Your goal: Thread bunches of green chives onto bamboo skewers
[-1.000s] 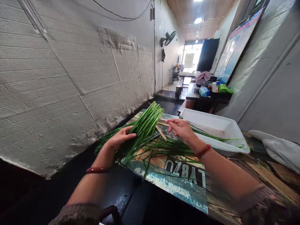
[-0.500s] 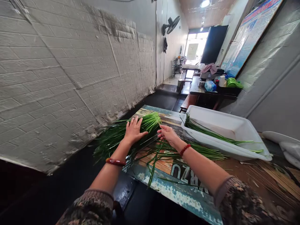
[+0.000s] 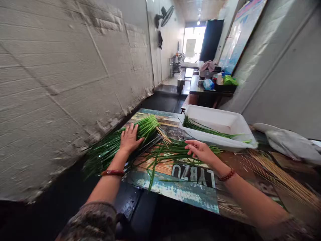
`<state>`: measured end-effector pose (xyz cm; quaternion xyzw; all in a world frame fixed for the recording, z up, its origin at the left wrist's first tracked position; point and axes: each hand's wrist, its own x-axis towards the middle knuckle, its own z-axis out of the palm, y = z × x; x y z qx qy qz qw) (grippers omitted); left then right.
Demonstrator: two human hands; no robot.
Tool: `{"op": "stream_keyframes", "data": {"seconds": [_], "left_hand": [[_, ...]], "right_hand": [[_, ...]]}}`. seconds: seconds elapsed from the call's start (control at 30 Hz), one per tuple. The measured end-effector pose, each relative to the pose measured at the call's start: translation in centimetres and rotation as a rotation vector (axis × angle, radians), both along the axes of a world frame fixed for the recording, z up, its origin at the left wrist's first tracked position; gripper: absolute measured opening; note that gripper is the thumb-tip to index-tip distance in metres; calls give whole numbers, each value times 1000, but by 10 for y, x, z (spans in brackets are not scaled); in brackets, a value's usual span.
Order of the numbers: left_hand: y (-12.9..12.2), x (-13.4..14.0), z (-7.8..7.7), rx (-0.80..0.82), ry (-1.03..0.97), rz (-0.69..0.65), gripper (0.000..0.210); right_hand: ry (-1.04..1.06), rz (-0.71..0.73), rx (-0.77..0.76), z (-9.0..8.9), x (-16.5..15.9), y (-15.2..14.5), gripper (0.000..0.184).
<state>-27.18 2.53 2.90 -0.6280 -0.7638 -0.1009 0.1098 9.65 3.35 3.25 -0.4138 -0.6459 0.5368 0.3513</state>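
Resting left hand (image 3: 130,139) flat on big bunch of chives (image 3: 109,147), with fingers spread; not clenched around it. Lying on left side of table (image 3: 175,195), with leafy ends trailing left and near, pale cut ends toward far middle. Sticking out from cut ends, toward right and near: small fan of bamboo skewers (image 3: 165,137); can't tell how deep. Holding right hand (image 3: 199,152) at right end of loose chives (image 3: 167,152), fingers loosely curled, nothing visible in grip. Can't tell if touching the loose stalks. Spread mid-table, just right of the bunch, near some upside-down lettering (image 3: 193,174). Also at far right: white plastic tub (image 3: 217,116) with a few more chives (image 3: 200,127) inside. Near right: pile of long skewers (image 3: 281,174), near a white plastic bag (image 3: 288,142).
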Motion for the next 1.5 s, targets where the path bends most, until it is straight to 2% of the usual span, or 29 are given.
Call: {"op": "stream_keyframes", "data": {"seconds": [0.13, 0.27, 0.37, 0.47, 0.53, 0.6, 0.67, 0.83, 0.93, 1.03, 1.1, 1.33, 1.43, 1.5], "left_hand": [[-14, 2, 17, 81, 29, -6, 86], [-38, 34, 29, 310, -4, -96, 67], [-47, 84, 26, 366, -91, -289, 51], [-43, 147, 11, 246, -163, -546, 35], [-35, 187, -1, 124, -159, -713, 32], [-27, 219, -8, 55, -140, -813, 29], [-18, 242, -8, 53, -142, -852, 29], [5, 275, 20, 168, -158, -775, 41], [24, 293, 33, 145, -71, -691, 57], [38, 309, 32, 80, -7, -624, 66], [39, 314, 28, 79, 12, -610, 64], [14, 313, 18, 148, 103, -575, 22], [7, 313, 10, 99, 129, -591, 16], [6, 314, 5, 71, 125, -614, 14]], "right_hand": [[-11, -137, 9, 6, 69, -7, 35], [26, -283, 6, 3, 126, -14, 39], [54, -362, 1, -8, 156, -16, 43], [55, -401, 8, -20, 176, -16, 44], [23, -403, 43, -25, 186, -18, 42], [-39, -387, 115, -25, 196, -23, 39], [-129, -382, 241, -19, 205, -30, 35], [-382, -442, 763, 8, 214, -33, 29], [-627, -429, 924, 15, 208, -17, 35], [-811, -411, 935, 10, 200, -4, 44], [-850, -398, 942, 5, 198, -3, 44], [-796, -408, 951, -6, 201, -34, 34], [-781, -333, 902, -4, 206, -46, 27], [-719, -261, 859, 4, 212, -48, 23]]}}
